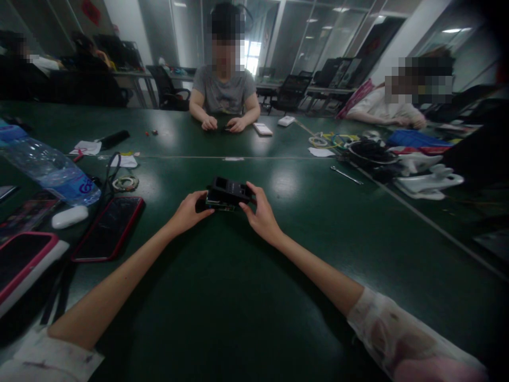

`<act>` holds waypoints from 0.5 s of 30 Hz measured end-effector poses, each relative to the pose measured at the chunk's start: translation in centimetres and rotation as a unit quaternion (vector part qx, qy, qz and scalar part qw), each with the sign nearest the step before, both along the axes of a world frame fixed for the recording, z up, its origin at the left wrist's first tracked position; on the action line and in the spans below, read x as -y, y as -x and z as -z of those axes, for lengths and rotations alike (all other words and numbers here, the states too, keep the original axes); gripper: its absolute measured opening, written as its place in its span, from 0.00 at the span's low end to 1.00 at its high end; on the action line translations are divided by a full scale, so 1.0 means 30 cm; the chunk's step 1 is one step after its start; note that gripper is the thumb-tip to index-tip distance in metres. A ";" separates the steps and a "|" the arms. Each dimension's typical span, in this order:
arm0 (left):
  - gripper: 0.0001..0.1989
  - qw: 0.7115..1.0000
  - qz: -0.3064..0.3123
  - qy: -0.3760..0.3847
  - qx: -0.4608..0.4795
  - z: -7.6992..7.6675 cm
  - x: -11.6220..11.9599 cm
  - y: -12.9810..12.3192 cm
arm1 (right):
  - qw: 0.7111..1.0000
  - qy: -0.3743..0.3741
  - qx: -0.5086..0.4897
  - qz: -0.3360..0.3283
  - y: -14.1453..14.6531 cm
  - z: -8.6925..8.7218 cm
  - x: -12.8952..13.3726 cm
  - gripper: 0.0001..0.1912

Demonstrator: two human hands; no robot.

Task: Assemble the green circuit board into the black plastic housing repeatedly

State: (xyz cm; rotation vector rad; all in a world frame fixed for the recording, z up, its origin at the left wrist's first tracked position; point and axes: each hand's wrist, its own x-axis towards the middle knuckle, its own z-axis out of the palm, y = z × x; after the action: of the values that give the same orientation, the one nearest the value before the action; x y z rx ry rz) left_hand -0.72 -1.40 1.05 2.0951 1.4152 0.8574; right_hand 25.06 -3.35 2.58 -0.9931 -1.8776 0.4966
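Observation:
Between my two hands, over the middle of the dark green table (222, 297), is a small device: a black plastic cover (230, 187) tilted over a circuit board (219, 203). My left hand (193, 212) is closed on the board's left end, thumb in front and fingers behind. On the other side, my right hand (260, 215) grips the right end of the black cover between thumb and fingers. The cover sits higher than the board, and the two overlap. Whether they are joined at the right end I cannot tell.
At left lie a water bottle (67, 178), a white case (70, 217), a red-edged phone (109, 229) and a pink-edged phone (24, 260). A wrench (347, 175) and a cable pile (369, 154) lie at right. A person (225, 90) sits opposite; another (393, 106) sits at far right.

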 end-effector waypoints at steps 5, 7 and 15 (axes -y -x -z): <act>0.28 1.000 -0.003 -0.005 -0.002 -0.005 0.003 -0.005 | 1.000 0.010 0.029 -0.005 0.002 -0.001 -0.005 0.29; 0.28 1.000 -0.004 -0.010 -0.002 -0.006 0.003 -0.005 | 0.999 0.016 0.037 -0.009 0.001 0.000 -0.007 0.29; 0.33 1.000 -0.006 -0.012 -0.011 0.003 -0.006 -0.003 | 0.998 0.012 0.057 -0.024 0.005 0.007 -0.016 0.30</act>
State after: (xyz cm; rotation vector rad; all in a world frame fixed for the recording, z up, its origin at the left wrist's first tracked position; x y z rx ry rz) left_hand -0.62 -1.22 0.95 2.1215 1.4376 0.8629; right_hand 24.93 -2.86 2.36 -1.0122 -2.0054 0.4999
